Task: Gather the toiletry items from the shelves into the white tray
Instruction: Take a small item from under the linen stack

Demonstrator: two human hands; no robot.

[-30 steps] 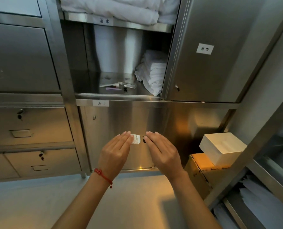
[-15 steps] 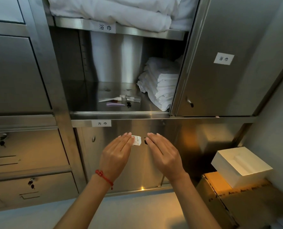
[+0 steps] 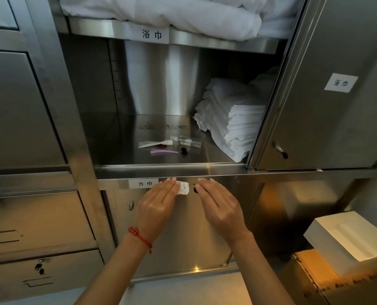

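The fingers [image 3: 168, 188] of the left hand [image 3: 155, 209] lie straight and close together, and a small crumpled white packet [image 3: 183, 188] sticks out past their tips; whether the thumb pins it from below cannot be told. The right hand [image 3: 219, 208] is held level beside it with its fingers straight too, and something small and dark [image 3: 195, 189] shows at their inner edge, too hidden to name or to say whether it is held. Both hands hover just under the front lip of an open steel shelf [image 3: 172, 169], well apart from the things on it. A red string bracelet [image 3: 140, 236] circles the left wrist.

On the shelf, near its middle, lie a white tube [image 3: 155, 143], a clear plastic case [image 3: 188, 140], a flat purple piece [image 3: 163, 151] and a small black item [image 3: 184, 149], close together. A stack of folded white towels [image 3: 233, 126] fills the shelf's right side. The white tray [image 3: 348, 238] sits low at the right on a cardboard box [image 3: 310, 267], far from both hands.
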